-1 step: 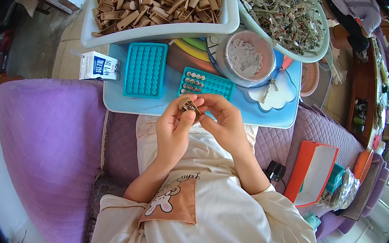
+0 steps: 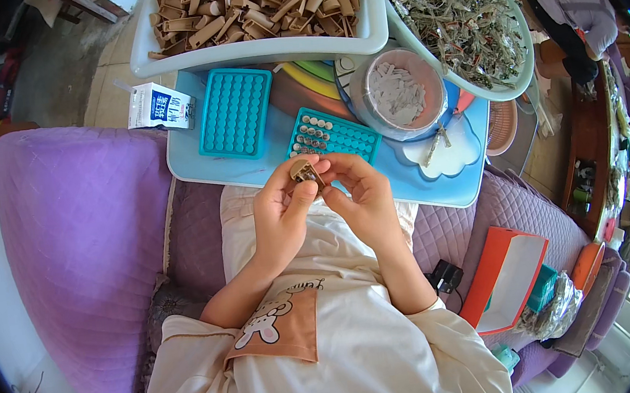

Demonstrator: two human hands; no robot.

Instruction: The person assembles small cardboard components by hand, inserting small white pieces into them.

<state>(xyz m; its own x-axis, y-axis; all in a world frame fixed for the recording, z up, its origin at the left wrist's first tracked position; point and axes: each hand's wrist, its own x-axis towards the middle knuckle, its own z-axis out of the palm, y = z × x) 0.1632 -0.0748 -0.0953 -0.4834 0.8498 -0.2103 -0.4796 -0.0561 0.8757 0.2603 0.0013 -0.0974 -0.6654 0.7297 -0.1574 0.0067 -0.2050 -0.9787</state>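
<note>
Above my lap, both hands are closed around a small brown plastic casing (image 2: 303, 171) with one rounded end and darker parts inside. My left hand (image 2: 283, 207) pinches it between thumb and fingers. The fingers of my right hand (image 2: 360, 192) grip its right side, hiding part of it. Just beyond my fingertips lies a teal tray (image 2: 355, 142) of round pockets, several holding small white-topped round pieces. A second teal tray (image 2: 235, 113) with rows of round pockets lies to the left.
A white tub (image 2: 262, 54) of brown casings and a pale green basin (image 2: 522, 83) of wired parts stand beyond the blue table (image 2: 228, 172). A round container (image 2: 438, 91) holds white strips. A carton (image 2: 160, 107) stands left; an orange-red box (image 2: 504, 276) sits right. Another person (image 2: 572, 12) bends at far right.
The brown casing has turned slightly between my fingers, showing more of its rounded end. Both hands stay in place.
</note>
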